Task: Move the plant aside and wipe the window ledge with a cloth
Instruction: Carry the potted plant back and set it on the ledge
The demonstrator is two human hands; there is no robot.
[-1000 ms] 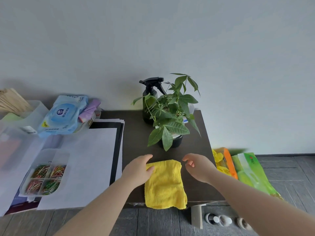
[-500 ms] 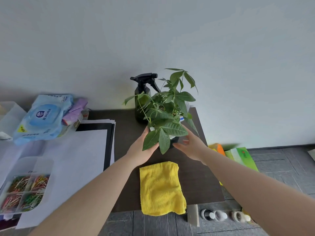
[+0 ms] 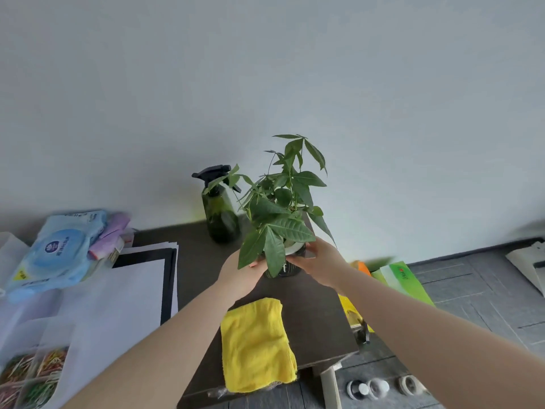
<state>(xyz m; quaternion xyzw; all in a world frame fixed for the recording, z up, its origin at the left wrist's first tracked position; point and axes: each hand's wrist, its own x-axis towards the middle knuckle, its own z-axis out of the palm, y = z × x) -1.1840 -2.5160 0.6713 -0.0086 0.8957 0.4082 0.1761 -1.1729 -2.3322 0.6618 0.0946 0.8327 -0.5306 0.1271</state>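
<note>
A leafy green plant grows in a small dark pot with a white rim. My left hand grips the pot's left side and my right hand grips its right side. Leaves hide most of the pot and my fingertips. Whether the pot still rests on the dark brown ledge or is raised a little, I cannot tell. A folded yellow cloth lies flat on the ledge near its front edge, just below my hands.
A dark green spray bottle stands against the wall behind the plant. White papers on a black board lie left of the ledge, with a blue wipes pack beyond. Green and yellow packets sit right of the ledge on the floor.
Both hands left the yellow cloth, reached forward and closed around the plant pot from either side. The plant now sits slightly further right of the spray bottle.
</note>
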